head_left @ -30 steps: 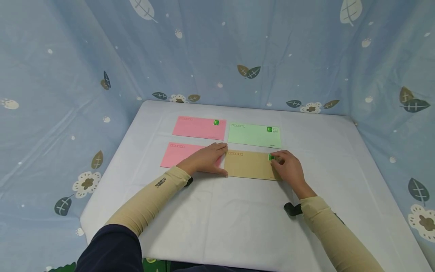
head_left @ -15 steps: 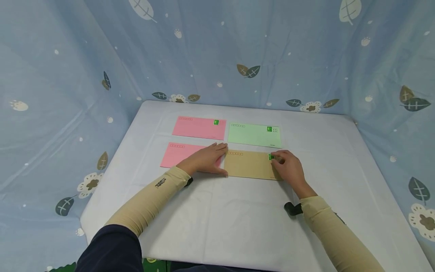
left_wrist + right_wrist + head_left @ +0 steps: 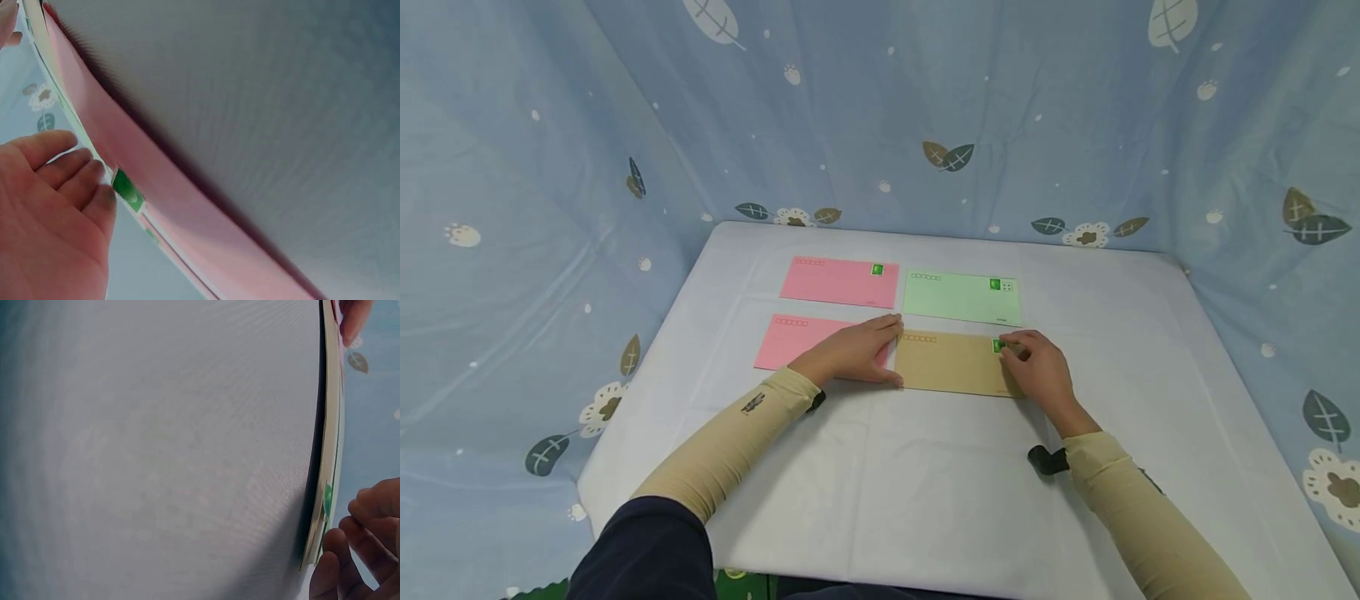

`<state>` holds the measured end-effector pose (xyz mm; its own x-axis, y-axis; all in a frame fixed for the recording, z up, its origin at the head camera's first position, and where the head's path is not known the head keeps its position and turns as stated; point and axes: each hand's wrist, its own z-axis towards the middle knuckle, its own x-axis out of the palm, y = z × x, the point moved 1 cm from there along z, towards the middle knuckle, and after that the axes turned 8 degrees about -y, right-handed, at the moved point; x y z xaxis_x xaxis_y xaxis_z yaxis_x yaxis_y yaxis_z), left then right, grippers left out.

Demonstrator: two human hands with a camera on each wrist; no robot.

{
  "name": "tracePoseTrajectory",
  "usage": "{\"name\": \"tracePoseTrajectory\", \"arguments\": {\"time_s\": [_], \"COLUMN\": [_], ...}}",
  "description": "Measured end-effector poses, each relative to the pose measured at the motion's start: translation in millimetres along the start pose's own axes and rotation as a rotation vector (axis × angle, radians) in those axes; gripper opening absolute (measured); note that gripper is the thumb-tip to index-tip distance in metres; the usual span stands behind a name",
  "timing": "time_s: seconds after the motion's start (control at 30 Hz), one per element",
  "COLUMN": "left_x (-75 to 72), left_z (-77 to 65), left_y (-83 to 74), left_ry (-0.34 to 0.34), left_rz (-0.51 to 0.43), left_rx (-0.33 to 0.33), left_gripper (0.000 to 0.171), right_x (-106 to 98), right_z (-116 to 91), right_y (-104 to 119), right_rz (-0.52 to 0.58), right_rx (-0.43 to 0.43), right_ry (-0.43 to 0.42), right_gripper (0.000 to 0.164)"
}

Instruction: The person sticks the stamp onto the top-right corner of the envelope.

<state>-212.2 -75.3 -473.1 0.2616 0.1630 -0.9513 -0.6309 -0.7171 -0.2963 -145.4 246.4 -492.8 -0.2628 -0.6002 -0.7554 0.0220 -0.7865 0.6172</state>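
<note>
My right hand pinches with bent thumb and forefinger at a small green postage stamp. This stamp sits at the upper right corner of a brown envelope. My left hand rests with extended fingers over the right part of a pink envelope, its fingertips and thumb along the brown envelope's left edge. In the left wrist view, a green stamp shows on the pink envelope beside my fingertips. The right wrist view has the brown envelope edge-on, with the stamp raised near my fingers.
Behind these lie a second pink envelope with one green stamp and a light green envelope with a stamp and a printed mark. All lie flat on a white-covered table. A blue patterned curtain surrounds the table's back and sides.
Both hands and all the envelopes stay in place. Only the curtain at the left shifts slightly.
</note>
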Motion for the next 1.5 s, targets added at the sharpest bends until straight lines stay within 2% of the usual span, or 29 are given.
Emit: {"name": "tracePoseTrajectory", "arguments": {"time_s": [0.23, 0.57, 0.9, 1.2, 1.5], "left_x": [1.2, 1.3, -1.1, -5.6, -6.8], "left_z": [1.2, 0.8, -0.9, -3.9, -5.3], "left_y": [1.4, 3.8, 7.6, 7.4, 12.9], "left_ry": [0.019, -0.002, -0.009, -0.022, -0.057], "left_rz": [0.018, 0.007, -0.034, -0.091, -0.090], "left_rx": [-0.009, -0.006, -0.015, -0.049, -0.045], "left_gripper": [0.107, 0.110, 0.109, 0.108, 0.109], "right_x": [0.3, -0.6, -3.0, -0.3, -2.4], "right_z": [1.7, 3.4, 4.4, 4.8, 4.7], "right_y": [-0.7, -2.2, -2.7, -3.8, -3.9], "right_rz": [-0.009, -0.014, -0.003, -0.010, -0.020], "right_rx": [0.006, -0.008, 0.012, 0.003, 0.007], "right_ry": [0.000, -0.014, 0.000, -0.013, -0.029], "right_gripper": [0.027, 0.027, 0.029, 0.028, 0.029]}}
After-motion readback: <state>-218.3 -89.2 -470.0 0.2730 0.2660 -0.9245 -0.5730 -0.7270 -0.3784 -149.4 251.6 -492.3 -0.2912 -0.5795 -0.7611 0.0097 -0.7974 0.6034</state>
